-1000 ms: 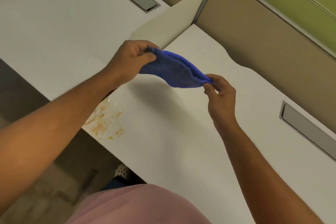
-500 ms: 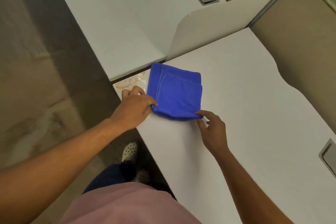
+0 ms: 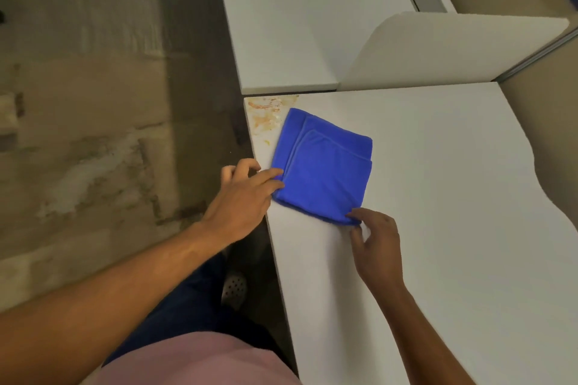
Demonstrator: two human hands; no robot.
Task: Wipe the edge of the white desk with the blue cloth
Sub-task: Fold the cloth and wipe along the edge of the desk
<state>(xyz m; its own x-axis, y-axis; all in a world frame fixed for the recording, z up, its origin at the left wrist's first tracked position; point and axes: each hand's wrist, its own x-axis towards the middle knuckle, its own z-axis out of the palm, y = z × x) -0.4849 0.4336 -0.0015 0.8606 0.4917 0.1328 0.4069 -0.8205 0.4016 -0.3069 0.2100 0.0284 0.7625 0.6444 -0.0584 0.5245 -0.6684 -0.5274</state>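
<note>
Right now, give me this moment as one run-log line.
phase: cloth placed, wiping not begun | blue cloth: folded, flat on white desk | left hand: touching near-left corner | right hand: at near corner | orange stain: uncovered

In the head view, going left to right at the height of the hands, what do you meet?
Bare floor → left hand at the desk edge, fingertips on the blue cloth → blue cloth, folded flat → right hand at the cloth's near corner → bare white desk.

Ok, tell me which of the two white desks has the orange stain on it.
The nearer desk, the one the blue cloth lies on. The orange stain sits at its far left corner; the desk beyond looks unstained.
</note>
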